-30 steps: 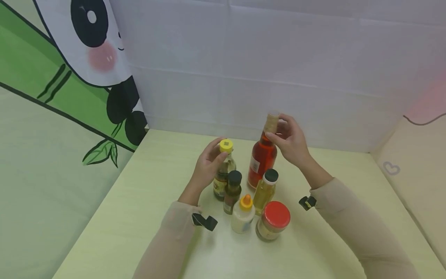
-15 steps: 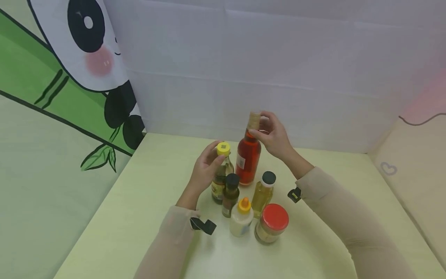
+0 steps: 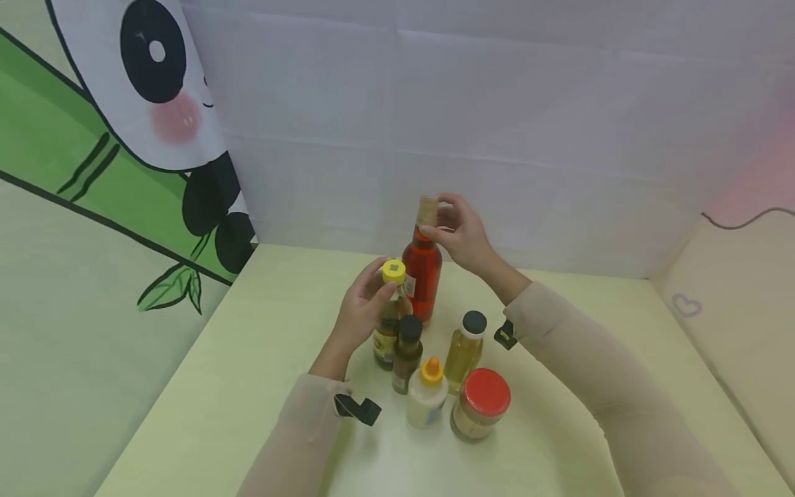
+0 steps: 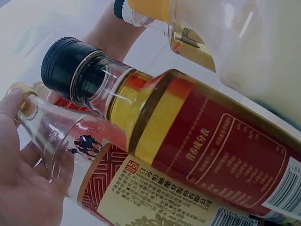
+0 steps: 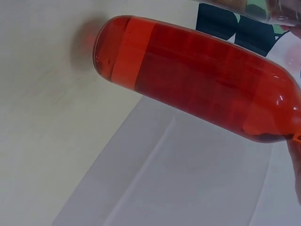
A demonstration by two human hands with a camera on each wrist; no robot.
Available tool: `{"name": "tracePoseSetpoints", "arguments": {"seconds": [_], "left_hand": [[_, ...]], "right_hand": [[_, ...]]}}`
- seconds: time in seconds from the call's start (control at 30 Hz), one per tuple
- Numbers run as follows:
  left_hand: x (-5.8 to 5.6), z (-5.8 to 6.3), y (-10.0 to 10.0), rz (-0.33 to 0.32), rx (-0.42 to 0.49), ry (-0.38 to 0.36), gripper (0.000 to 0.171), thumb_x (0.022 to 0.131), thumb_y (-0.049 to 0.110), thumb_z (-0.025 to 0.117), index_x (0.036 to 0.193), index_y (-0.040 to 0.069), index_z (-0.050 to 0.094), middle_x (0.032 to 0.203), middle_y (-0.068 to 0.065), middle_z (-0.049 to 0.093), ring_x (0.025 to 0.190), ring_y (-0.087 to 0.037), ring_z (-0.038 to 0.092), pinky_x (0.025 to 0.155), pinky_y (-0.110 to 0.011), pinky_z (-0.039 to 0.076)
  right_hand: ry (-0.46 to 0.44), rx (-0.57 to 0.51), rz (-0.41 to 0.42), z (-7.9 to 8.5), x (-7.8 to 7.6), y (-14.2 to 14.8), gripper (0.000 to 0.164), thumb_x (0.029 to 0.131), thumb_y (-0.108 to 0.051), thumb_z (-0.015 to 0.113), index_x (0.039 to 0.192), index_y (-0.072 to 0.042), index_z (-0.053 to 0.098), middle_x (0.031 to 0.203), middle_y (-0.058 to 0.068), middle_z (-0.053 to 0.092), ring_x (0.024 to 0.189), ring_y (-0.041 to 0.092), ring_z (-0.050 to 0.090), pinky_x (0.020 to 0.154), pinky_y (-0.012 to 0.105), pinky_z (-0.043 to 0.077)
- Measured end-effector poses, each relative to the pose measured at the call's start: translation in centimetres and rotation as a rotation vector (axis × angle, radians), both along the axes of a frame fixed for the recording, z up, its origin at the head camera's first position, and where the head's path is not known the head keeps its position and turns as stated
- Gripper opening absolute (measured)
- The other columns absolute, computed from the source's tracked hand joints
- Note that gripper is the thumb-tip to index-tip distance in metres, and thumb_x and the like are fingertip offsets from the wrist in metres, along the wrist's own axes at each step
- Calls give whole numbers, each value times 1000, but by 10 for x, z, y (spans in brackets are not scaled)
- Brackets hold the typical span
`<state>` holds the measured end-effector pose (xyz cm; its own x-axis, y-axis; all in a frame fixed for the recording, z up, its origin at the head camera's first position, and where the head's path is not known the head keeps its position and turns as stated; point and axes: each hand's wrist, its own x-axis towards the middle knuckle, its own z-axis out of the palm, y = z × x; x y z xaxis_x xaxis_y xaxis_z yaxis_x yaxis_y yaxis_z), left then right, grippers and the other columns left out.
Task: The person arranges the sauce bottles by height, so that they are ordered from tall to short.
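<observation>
My right hand (image 3: 464, 238) grips a tall bottle of red liquid (image 3: 424, 276) by its tan-wrapped neck. In the right wrist view this red bottle (image 5: 197, 80) spans the picture, a shadow close beside its rounded base. My left hand (image 3: 357, 317) holds a yellow-capped glass bottle (image 3: 385, 345) just under its cap, fingers and thumb around the neck. In the left wrist view that bottle (image 4: 141, 188) shows a cream and red label. A small dark-capped bottle (image 3: 407, 359) stands right in front of it. The red bottle is partly hidden behind the yellow-capped one.
In front stand a white squeeze bottle with an orange nozzle (image 3: 426, 400), a black-capped bottle of pale yellow liquid (image 3: 463, 355) and a red-lidded jar (image 3: 481, 411). A white cloth wall (image 3: 528, 138) rises behind the table (image 3: 298, 304).
My right hand has carried the red bottle leftward, from behind the pale yellow bottle to behind the yellow-capped one. My left hand keeps its hold, and the view has shifted slightly.
</observation>
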<state>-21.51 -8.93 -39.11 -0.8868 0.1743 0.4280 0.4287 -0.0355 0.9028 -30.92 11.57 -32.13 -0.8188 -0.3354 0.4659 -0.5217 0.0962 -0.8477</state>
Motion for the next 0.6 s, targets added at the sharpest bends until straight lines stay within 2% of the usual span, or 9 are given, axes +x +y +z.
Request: {"name": "tracePoseSetpoints", "arguments": {"seconds": [0.17,0.37,0.6], "left_hand": [[-1,-2,-5,-3,10,2,43,99,4,54,140,-1,43,131,-24,55,124,-32,51,99,-42,44],[3,-1,-7,-6,43,-6,44,100,6,55,141,0,43,127,-25,56,118,-31,54,94,-37,48],[3,-1,-6,-18,46,4,45,100,9,55,141,-3,41,131,-26,54,123,-32,51,98,-39,46]], "right_hand": [[-8,-6,18,0,-7,-14,49,89,3,69,130,4,42,116,28,60,101,35,62,89,41,51],[-17,1,50,4,-14,-28,49,88,2,70,130,2,44,118,25,60,102,35,62,90,42,50],[-30,-6,65,4,-20,-39,49,87,3,70,130,2,45,116,25,61,101,33,63,89,41,51]]}}
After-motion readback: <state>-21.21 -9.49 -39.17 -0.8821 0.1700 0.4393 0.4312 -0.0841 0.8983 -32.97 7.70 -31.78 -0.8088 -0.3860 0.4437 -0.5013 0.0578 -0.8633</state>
